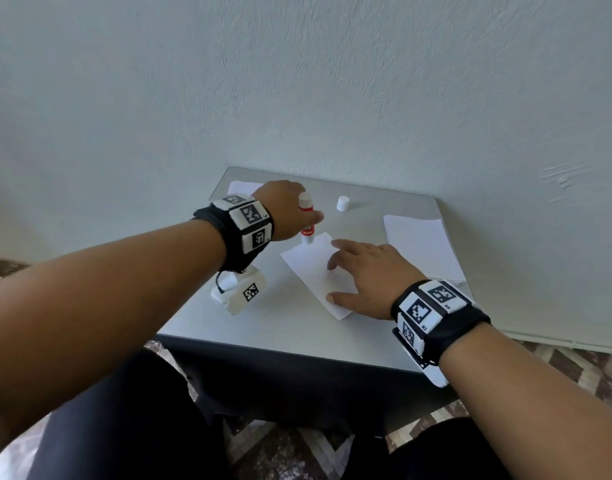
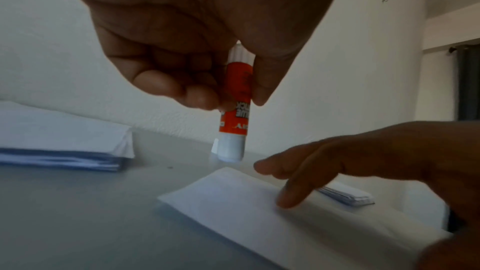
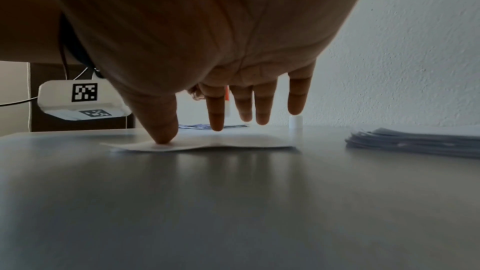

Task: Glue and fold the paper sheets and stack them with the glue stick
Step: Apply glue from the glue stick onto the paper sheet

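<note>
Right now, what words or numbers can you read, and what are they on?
"GLUE" and part of "STICK", upside down, on the red label of the glue stick that the left hand holds.
More letters lower on that label: too blurred to read.
Tiny marks beside the black-and-white square codes on the wrist bands: too small to read.
The paper sheet under the right hand shows no writing.

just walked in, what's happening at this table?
A person is gluing paper. The left hand grips an uncapped glue stick, tip down at the far corner of a sheet; contact is unclear. The right hand, fingers spread, holds that sheet down on the grey table. The cap stands apart, with paper stacks at right and far left.
</note>
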